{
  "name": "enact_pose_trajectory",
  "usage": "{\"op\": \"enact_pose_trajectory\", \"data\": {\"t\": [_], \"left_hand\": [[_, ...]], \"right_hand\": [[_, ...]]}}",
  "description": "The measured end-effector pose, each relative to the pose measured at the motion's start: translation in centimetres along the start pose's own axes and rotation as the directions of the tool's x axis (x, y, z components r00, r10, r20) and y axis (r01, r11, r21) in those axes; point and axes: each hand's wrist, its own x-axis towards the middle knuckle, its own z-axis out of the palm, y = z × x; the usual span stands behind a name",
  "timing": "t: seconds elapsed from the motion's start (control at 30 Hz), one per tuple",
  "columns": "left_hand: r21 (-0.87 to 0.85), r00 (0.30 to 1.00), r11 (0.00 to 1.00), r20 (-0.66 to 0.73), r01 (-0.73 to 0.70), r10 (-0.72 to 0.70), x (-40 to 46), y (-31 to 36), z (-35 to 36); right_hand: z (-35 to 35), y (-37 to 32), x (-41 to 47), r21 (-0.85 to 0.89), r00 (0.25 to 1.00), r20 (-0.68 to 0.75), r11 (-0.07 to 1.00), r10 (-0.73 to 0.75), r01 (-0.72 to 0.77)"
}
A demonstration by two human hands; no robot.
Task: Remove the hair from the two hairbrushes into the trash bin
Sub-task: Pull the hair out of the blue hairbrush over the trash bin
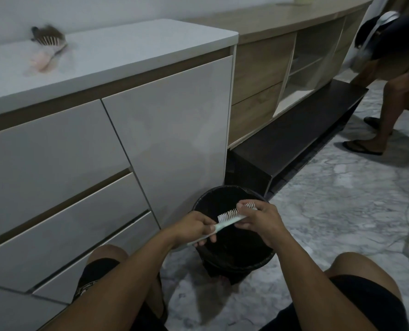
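A marble-patterned floor [330, 211] ran along a row of pale drawers, and a white counter [150, 44] topped them. On that counter, well apart from the person, lay the pink hairbrush [46, 47], its bristles matted with a dark clump of hair [47, 31]. Directly below the hands stood the black trash bin [232, 256], just beside the cabinet front.

The white hairbrush [232, 217] was held over the bin's mouth, its long axis running from lower left to upper right, bristles up and away from the person. The left hand [196, 229] had its grip closed around the handle end. The right hand [260, 223] sat at the head end, its grip narrowed onto the bristles there, thumb and fingers pinching. Whether any hair was in that pinch could not be told; the visible bristles looked mostly bare.

Judging by this, the first brush was nearly done. The pink one lay up and to the left, nearer the left hand.
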Motion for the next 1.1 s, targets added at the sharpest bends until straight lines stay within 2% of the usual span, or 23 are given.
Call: {"op": "enact_pose_trajectory", "data": {"t": [0.43,0.5,0.57,0.67,0.8,0.93,1.0,1.1], "left_hand": [[-0.032,0.999,0.998,-0.02,0.05,-0.051,0.1,-0.2,0.7],[-0.067,0.997,0.996,-0.034,0.066,-0.069,0.1,-0.1,0.8],[-0.094,0.994,0.992,-0.054,0.087,-0.092,0.0,0.1,0.9],[0.013,0.995,0.997,-0.056,0.078,-0.077,-0.2,0.2,0.7],[0.161,0.997,0.984,-0.056,0.07,-0.062,-0.9,0.4,0.2],[0.196,0.985,0.976,-0.161,0.093,-0.061,-1.2,0.4,-0.5],[0.334,0.977,0.938,-0.214,0.091,-0.018,-1.2,0.3,-0.9],[0.458,0.97,0.884,-0.242,0.093,0.023,-1.2,0.4,-1.0]], "right_hand": [[0.8,-0.2,0.1,0.15,0.975,-0.204,0.987,0.091,-0.061],[0.7,-0.5,0.0,0.244,0.975,-0.176,0.965,0.138,-0.092],[0.5,-0.9,-0.2,0.26,0.985,-0.059,0.956,0.159,-0.139],[0.1,-0.4,-0.1,-0.045,0.993,0.045,0.993,0.11,-0.108],[0.2,-0.6,-0.4,-0.397,0.995,0.085,0.918,0.054,-0.016],[-0.5,-1.2,-0.1,-0.502,0.989,0.146,0.862,0.005,0.07],[-0.6,-1.2,0.1,-0.631,0.986,0.156,0.762,-0.06,0.146],[0.0,-0.8,0.2,-0.738,0.96,0.27,0.625,-0.074,0.256]]}}
